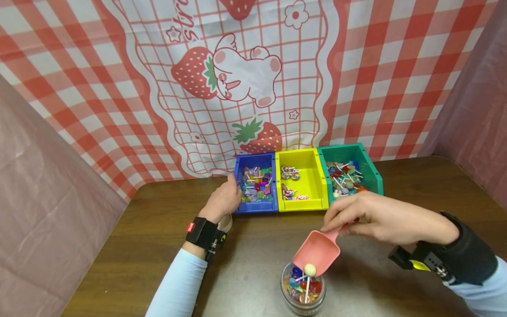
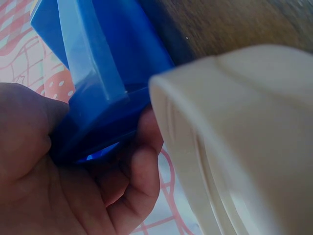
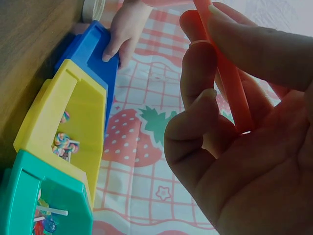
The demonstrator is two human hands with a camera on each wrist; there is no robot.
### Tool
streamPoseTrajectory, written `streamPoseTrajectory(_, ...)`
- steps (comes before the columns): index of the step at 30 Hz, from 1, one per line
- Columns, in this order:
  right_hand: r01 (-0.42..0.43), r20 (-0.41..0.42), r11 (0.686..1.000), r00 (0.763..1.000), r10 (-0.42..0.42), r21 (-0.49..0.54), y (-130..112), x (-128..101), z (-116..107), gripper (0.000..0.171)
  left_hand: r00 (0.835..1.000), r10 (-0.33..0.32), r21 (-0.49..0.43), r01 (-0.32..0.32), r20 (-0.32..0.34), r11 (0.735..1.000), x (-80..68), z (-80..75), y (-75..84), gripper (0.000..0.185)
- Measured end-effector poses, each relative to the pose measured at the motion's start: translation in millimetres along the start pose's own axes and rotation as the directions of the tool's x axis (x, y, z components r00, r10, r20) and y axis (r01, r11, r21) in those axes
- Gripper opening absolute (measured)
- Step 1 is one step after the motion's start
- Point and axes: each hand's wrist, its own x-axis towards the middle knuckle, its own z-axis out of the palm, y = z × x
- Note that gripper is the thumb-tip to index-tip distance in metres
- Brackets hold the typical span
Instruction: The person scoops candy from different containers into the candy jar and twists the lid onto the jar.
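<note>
Apparently the pouring step: right hand [image 1: 368,218] grips pink scoop [image 1: 318,250], glass jar [image 1: 303,310] at its seven o'clock; releasing the lollipop [image 1: 310,270] next likely needs more tilt; left hand [image 1: 222,200] grips blue bin [image 1: 259,207].

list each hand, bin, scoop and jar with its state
left hand: grips the blue bin
right hand: holds the pink scoop
blue bin: open, holding mixed candies
yellow bin: open, floor partly bare
green bin: open, holding candies
pink scoop: tilted over the jar
lollipop: at the scoop's lip
jar: upright, uncovered, holding candies
</note>
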Motion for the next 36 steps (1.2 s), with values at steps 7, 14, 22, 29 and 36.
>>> streamPoseTrajectory(7,0.0,-0.028,1.0,1.0,0.0,-0.011,3,-2,-2,0.038,1.0,-0.016,-0.002,0.016,0.006,1.0,-0.4,0.8,0.0,0.046)
streamPoseTrajectory(14,-0.018,-0.036,1.0,0.999,0.018,-0.005,2,-3,-4,0.038,1.0,-0.013,0.006,0.013,0.009,1.0,-1.0,0.6,0.2,0.049)
streamPoseTrajectory(22,-0.026,-0.046,1.0,0.999,0.026,0.014,-2,-3,-4,0.039,1.0,-0.015,0.002,0.015,0.004,1.0,-0.6,0.4,0.2,0.048)
streamPoseTrajectory(29,-0.034,-0.071,0.999,0.997,0.036,0.016,-4,-4,-6,0.041,1.0,-0.009,0.007,0.009,0.004,1.0,-0.8,-0.5,0.3,0.046)
streamPoseTrajectory(36,-0.053,-0.119,0.998,0.992,0.048,-0.038,-2,-8,-13,0.039,1.0,0.0,-0.002,0.0,0.007,1.0,-0.7,-0.7,0.4,0.045)
